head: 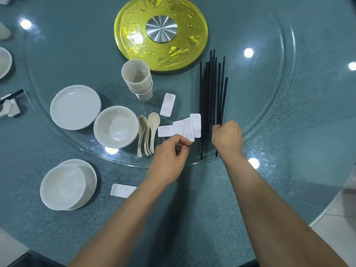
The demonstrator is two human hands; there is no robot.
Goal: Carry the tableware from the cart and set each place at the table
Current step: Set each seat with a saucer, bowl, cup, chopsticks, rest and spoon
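Chopsticks [212, 89] gripped by right hand [227, 136] on table [269, 132]

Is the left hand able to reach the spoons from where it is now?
Probably yes. The left hand is just beside the spoons, with nothing between them, though its fingers already pinch a white rest.

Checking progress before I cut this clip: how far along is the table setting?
Early. Done: near the person a bowl on a plate with one white rest beside it. In hand: right hand grips black chopsticks; left hand pinches a rest from the fanned row. Left: stacked cups, spoons, a bowl and plates are unplaced on the glass turntable.
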